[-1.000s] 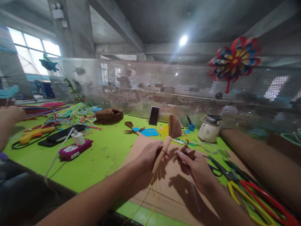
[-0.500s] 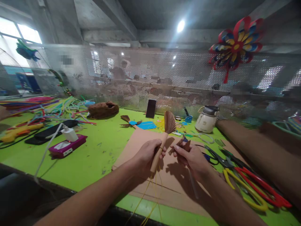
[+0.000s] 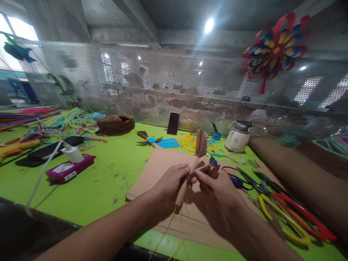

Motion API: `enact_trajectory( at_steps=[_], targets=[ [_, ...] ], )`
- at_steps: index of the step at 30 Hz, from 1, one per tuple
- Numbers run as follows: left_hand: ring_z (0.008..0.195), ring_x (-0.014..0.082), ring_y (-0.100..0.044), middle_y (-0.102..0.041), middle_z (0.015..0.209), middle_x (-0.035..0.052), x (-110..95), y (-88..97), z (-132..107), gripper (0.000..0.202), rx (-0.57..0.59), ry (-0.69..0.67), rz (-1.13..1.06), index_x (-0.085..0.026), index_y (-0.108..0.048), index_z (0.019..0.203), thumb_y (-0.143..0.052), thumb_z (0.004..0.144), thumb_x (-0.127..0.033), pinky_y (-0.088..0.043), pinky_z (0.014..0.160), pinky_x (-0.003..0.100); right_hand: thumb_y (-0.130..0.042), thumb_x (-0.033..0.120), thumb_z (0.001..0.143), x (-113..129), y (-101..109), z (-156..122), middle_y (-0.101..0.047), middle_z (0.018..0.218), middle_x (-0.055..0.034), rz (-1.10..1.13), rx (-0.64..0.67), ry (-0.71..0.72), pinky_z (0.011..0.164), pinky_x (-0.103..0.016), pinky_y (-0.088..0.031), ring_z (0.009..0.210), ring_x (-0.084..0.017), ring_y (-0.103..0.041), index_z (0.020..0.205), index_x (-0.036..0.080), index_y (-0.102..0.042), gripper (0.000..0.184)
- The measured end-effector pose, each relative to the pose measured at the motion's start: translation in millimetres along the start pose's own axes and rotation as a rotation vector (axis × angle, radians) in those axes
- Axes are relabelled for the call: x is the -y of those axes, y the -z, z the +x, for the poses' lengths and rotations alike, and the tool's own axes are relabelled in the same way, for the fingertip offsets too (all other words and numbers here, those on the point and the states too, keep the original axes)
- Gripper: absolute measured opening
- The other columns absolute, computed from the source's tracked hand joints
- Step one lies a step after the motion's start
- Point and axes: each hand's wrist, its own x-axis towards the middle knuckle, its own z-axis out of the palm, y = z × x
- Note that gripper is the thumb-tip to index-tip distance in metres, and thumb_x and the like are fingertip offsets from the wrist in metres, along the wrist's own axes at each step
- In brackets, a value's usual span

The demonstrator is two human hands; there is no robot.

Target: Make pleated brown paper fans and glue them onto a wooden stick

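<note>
My left hand (image 3: 170,183) is closed round a tan paper tube (image 3: 181,194), which slants up and away from me. A pleated brown paper fan (image 3: 201,142) opens from its far end, and thin yellow strings (image 3: 163,233) trail below its near end. Between the thumb and fingers of my right hand (image 3: 217,185) are folded brown paper pieces (image 3: 209,170); their inner end meets the side of the tube near my left fingertips. Whether they are joined to it I cannot tell. Beneath both hands lies a tan cardboard sheet (image 3: 148,172).
Scissors with yellow handles (image 3: 282,221) and with red handles (image 3: 304,214) lie right of my right arm. A purple power strip (image 3: 71,168) with a white plug sits left. Farther back stand a phone (image 3: 173,123) and a cream kettle (image 3: 238,137), before a perforated screen (image 3: 163,79).
My right hand has brought the brown paper pieces leftward against the tube. The tube and fan have shifted slightly right in view, while the camera has turned a little.
</note>
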Motion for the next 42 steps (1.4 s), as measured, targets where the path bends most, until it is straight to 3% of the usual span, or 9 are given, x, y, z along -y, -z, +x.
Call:
enact_trajectory(
  at_steps=[5, 11, 18, 21, 26, 30, 34, 35, 42],
  targets=[
    [0.059, 0.0113, -0.047, -0.053, 0.068, 0.0023, -1.1, -9.3, -6.8, 0.027, -0.101, 0.068, -0.087, -0.014, -0.06, 0.078, -0.052, 0.081, -0.04, -0.038, 0.055, 0.023, -0.072, 0.033, 0.074, -10.2, -7.8, -1.7, -0.064, 0.062, -0.003, 0.071, -0.157, 0.021, 0.045, -0.02, -0.029, 0.047, -0.006, -0.044, 0.072, 0.012, -0.065, 0.021],
    [0.065, 0.0117, -0.048, -0.054, 0.072, 0.003, -0.1, -9.8, -7.3, 0.019, -0.007, -0.021, -0.01, -0.015, -0.063, 0.085, -0.063, 0.077, -0.033, -0.039, 0.06, 0.022, -0.073, 0.035, 0.071, -13.9, -8.5, -1.3, -0.062, 0.063, -0.0011, 0.032, -0.246, 0.038, 0.046, -0.022, -0.03, 0.05, -0.009, -0.045, 0.074, 0.015, -0.064, 0.023],
    [0.06, 0.0101, -0.044, -0.051, 0.072, 0.0028, 2.9, -5.8, -5.9, 0.021, -0.038, -0.068, 0.122, -0.015, -0.063, 0.087, -0.06, 0.081, -0.035, -0.037, 0.055, 0.022, -0.073, 0.043, 0.067, -8.9, -7.4, 0.2, -0.057, 0.056, 0.0005, -0.042, -0.249, 0.035, 0.044, -0.023, -0.03, 0.048, -0.01, -0.044, 0.072, 0.015, -0.062, 0.031],
    [0.056, 0.0084, -0.042, -0.051, 0.071, 0.0022, -7.7, -2.1, -5.7, 0.023, -0.055, -0.044, 0.125, -0.014, -0.063, 0.092, -0.061, 0.08, -0.033, -0.035, 0.052, 0.021, -0.067, 0.05, 0.07, 0.2, 11.0, 5.4, -0.047, 0.053, 0.0044, -0.289, -0.326, 0.086, 0.045, -0.024, -0.032, 0.046, -0.01, -0.04, 0.076, 0.016, -0.061, 0.034],
    [0.06, 0.009, -0.045, -0.052, 0.071, 0.0021, -24.6, 11.0, -1.3, 0.029, -0.099, -0.076, 0.058, -0.011, -0.061, 0.099, -0.065, 0.077, -0.029, -0.04, 0.056, 0.021, -0.055, 0.046, 0.074, 18.9, 72.5, 24.5, -0.043, 0.055, 0.004, -0.685, -0.482, 0.172, 0.049, -0.026, -0.032, 0.05, -0.012, -0.04, 0.073, 0.016, -0.058, 0.03],
    [0.063, 0.0085, -0.047, -0.054, 0.073, 0.0027, -26.9, 18.4, 2.6, 0.027, -0.112, -0.087, -0.036, -0.011, -0.062, 0.101, -0.064, 0.077, -0.024, -0.042, 0.058, 0.019, -0.058, 0.032, 0.068, 28.2, 110.0, 29.8, -0.051, 0.055, 0.0013, -1.034, -0.371, 0.098, 0.054, -0.027, -0.03, 0.056, -0.015, -0.045, 0.064, 0.017, -0.06, 0.016],
    [0.064, 0.0079, -0.048, -0.055, 0.077, 0.003, -24.6, 20.7, 4.2, 0.028, -0.093, -0.068, -0.078, -0.014, -0.061, 0.104, -0.063, 0.078, -0.023, -0.041, 0.055, 0.018, -0.063, 0.018, 0.062, 22.1, 114.1, 19.9, -0.056, 0.065, -0.0013, -1.362, -0.177, 0.004, 0.056, -0.027, -0.028, 0.059, -0.015, -0.049, 0.062, 0.018, -0.063, 0.001],
    [0.062, 0.0075, -0.048, -0.055, 0.076, 0.0028, -24.2, 20.5, 4.1, 0.027, -0.088, -0.062, -0.081, -0.014, -0.061, 0.103, -0.063, 0.079, -0.023, -0.04, 0.054, 0.017, -0.063, 0.015, 0.061, 18.4, 111.8, 16.9, -0.058, 0.071, -0.0029, -1.432, -0.15, -0.011, 0.057, -0.027, -0.027, 0.062, -0.016, -0.05, 0.065, 0.017, -0.064, 0.005],
    [0.05, 0.0044, -0.042, -0.05, 0.067, -0.0008, -24.5, 17.0, -1.9, 0.017, -0.077, 0.005, -0.089, -0.015, -0.059, 0.095, -0.06, 0.08, -0.023, -0.037, 0.049, 0.018, -0.056, 0.016, 0.076, -4.6, 96.3, 10.3, -0.056, 0.1, -0.0139, -1.746, -0.144, -0.005, 0.058, -0.029, -0.026, 0.075, -0.021, -0.057, 0.093, 0.015, -0.057, 0.016]
  ],
)
